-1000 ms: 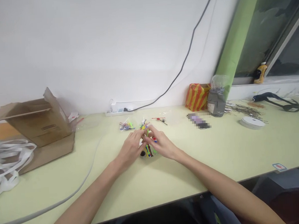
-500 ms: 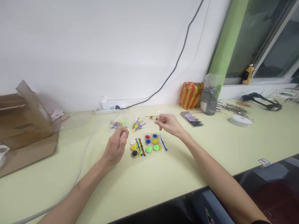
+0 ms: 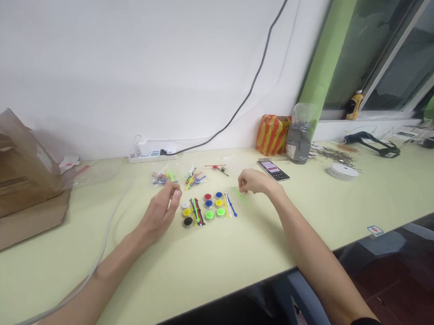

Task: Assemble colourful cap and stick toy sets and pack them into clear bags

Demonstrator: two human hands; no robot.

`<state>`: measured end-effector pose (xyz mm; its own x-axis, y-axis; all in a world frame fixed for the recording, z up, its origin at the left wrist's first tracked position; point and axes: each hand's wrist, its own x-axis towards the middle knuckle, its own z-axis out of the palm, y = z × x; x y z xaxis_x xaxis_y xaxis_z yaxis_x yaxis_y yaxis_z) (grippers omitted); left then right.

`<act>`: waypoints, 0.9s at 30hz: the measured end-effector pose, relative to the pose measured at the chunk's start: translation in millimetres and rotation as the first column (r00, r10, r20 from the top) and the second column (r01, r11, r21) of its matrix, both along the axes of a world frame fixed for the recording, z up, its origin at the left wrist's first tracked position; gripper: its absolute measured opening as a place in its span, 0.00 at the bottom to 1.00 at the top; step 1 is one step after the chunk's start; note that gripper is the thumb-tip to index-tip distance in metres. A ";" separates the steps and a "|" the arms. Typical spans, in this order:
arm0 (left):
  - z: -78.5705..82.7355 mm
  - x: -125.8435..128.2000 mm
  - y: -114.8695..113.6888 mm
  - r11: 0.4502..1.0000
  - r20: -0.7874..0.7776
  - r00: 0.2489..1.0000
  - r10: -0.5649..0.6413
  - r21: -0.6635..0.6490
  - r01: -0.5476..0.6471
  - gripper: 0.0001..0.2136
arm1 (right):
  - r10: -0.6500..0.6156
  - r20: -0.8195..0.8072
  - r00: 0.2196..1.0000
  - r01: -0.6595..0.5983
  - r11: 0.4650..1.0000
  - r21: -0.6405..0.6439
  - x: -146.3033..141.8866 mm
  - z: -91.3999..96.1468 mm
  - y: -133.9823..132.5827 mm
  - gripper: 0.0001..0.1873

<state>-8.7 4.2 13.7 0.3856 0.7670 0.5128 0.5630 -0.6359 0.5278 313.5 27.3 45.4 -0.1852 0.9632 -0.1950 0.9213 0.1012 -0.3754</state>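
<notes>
My right hand (image 3: 254, 181) pinches a thin bright green plastic arrow (image 3: 241, 195) low over the table, right of the sorted pieces. My left hand (image 3: 164, 205) is closed, with nothing seen between its fingers, just left of the white-topped round piece (image 3: 186, 204). Several round pieces with coloured tops stand in columns, among them a black one (image 3: 188, 222) and a red one (image 3: 208, 197). Coloured arrows (image 3: 197, 212) lie side by side between the columns. More arrows, including a blue one (image 3: 232, 206), lie at the right of the group.
Two clear bags of coloured parts (image 3: 195, 178) (image 3: 164, 177) lie behind, near a loose red arrow (image 3: 215, 166). Farther back is a power strip (image 3: 152, 155). A phone (image 3: 273, 170), striped bag (image 3: 272, 135) and white disc stack (image 3: 342, 171) are rightward; a cardboard box (image 3: 19, 179) is left.
My right hand has moved down and slightly right from the loose red arrow, bringing the green arrow low beside the row. My left hand stays closed near the round pieces; the view has shifted slightly.
</notes>
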 end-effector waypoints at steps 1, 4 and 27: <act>0.0 0.1 -0.1 1.000 -0.006 1.000 -0.001 -0.010 0.001 0.11 | 0.024 -0.003 1.000 -0.024 1.000 -0.017 0.5 -1.3 1.5 0.03; 0.4 0.2 -0.5 1.000 -0.014 1.000 0.002 -0.026 -0.002 0.11 | 0.060 0.028 0.998 -0.059 0.998 -0.033 -1.9 -6.2 4.6 0.05; -0.4 0.3 0.3 0.999 -0.038 0.999 -0.006 -0.044 0.004 0.11 | 0.236 -0.227 0.945 -0.240 0.971 0.011 -22.7 -7.5 0.8 0.03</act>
